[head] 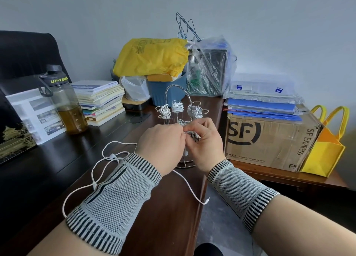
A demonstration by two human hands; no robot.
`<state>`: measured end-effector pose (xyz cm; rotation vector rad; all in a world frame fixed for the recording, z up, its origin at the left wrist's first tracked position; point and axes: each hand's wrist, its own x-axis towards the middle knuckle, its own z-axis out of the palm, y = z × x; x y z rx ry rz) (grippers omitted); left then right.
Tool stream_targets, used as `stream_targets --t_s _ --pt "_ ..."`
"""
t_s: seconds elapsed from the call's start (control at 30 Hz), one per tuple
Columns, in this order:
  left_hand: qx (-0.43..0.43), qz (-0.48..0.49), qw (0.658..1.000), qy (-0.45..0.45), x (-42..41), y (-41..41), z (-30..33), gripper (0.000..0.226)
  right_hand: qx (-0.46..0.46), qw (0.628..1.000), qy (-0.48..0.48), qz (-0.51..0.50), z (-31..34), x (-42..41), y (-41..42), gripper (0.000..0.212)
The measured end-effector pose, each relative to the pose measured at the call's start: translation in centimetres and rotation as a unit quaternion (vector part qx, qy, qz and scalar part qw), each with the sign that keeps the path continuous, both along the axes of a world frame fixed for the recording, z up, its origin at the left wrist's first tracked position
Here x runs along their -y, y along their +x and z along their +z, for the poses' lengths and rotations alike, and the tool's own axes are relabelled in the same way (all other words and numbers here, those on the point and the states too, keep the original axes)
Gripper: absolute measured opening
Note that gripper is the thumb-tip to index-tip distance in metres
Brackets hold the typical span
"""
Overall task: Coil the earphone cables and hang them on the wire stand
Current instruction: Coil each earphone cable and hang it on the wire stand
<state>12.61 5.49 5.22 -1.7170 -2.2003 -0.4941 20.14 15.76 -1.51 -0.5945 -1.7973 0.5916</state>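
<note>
A: Which step is judged to be in hand?

B: Coiling. Loose cable (100, 171) is trailed over the desk (57, 159) at left; its near end is pinched by the left hand (163, 140), and the turns are pinched by the right hand (202, 138), before the stand (181, 105).

A: And next?

B: Three coils (178, 107) are hung already. The slack must be wound in, then the bundle hooked on a free arm.

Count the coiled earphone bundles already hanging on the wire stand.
3, in a row on the wire stand: left bundle, middle bundle, right bundle. The hands may hide more lower down.
</note>
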Motion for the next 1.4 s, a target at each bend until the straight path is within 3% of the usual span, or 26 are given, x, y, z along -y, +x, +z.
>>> stream_targets --t_s 0.13,0.37,0.5,0.67,0.77,0.93,1.2,1.4 --pt "0.033 -0.025 0.999 -0.01 0.1 -0.4 0.7 0.026 0.004 1.0 -0.017 0.006 0.1 -0.1 0.3 0.01" --pt "0.195 -0.053 0.979 0.021 -0.6 -2.7 1.9 0.022 -0.017 0.997 -0.076 0.006 0.7 0.5 0.3 0.017" --pt "0.216 -0.038 0.975 0.042 -0.7 -3.4 2.2 0.021 -0.034 0.994 -0.103 -0.002 1.0 0.2 0.2 0.026" --pt "0.276 -0.024 0.954 0.114 -2.1 -3.2 1.5 0.013 -0.043 0.989 -0.142 -0.005 1.0 -0.2 -0.1 0.024" --pt "0.297 0.009 0.944 0.14 -3.2 -2.8 1.2 0.02 -0.043 0.984 -0.173 0.001 1.1 -0.5 -0.1 0.022" --pt "0.226 0.107 0.966 0.062 -4.0 -2.5 0.8 0.037 -0.036 0.969 -0.242 0.01 1.8 -1.1 -0.4 0.021" --pt "0.363 0.093 0.925 0.067 -5.3 -2.8 -1.1 0.036 -0.004 0.953 -0.304 -0.014 3.4 -2.2 -0.4 0.028" --pt "0.419 0.094 0.9 0.075 -5.3 -2.3 -1.9 0.036 0.005 0.946 -0.324 -0.031 3.8 -2.9 -0.6 0.032"
